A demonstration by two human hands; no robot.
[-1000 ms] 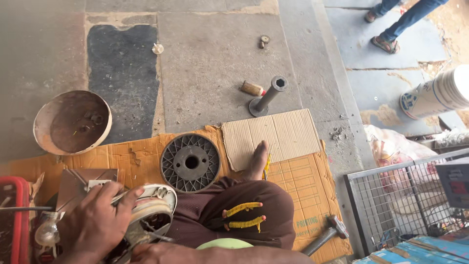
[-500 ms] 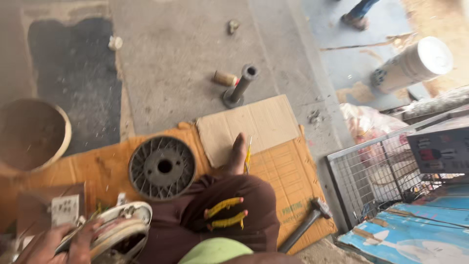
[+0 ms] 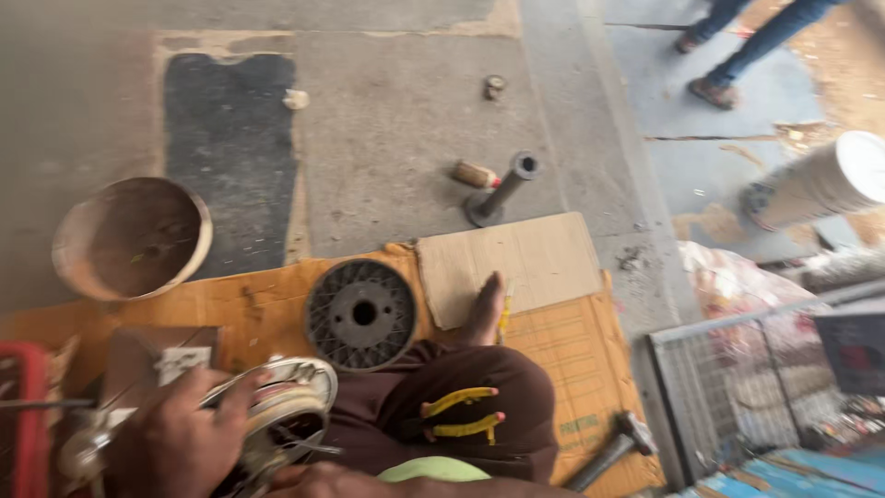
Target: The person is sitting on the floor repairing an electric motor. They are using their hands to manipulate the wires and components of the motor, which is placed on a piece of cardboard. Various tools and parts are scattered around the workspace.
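The left hand (image 3: 180, 443) is closed over the rim of a round metal housing (image 3: 277, 420), fingers curled across its top edge, at the lower left of the view beside the person's bent knee in brown trousers (image 3: 452, 415). The right hand (image 3: 323, 481) shows only as a blurred strip at the bottom edge, touching the housing's lower side; whether it grips or lies flat I cannot tell. Just beyond the housing, a dark ribbed disc (image 3: 361, 314) lies flat on the orange cardboard (image 3: 562, 369) spread over the concrete floor. A rusty round pan (image 3: 132, 238) sits to the left, a hammer (image 3: 613, 447) lies to the right, and a black pipe piece (image 3: 502, 189) rests farther out.
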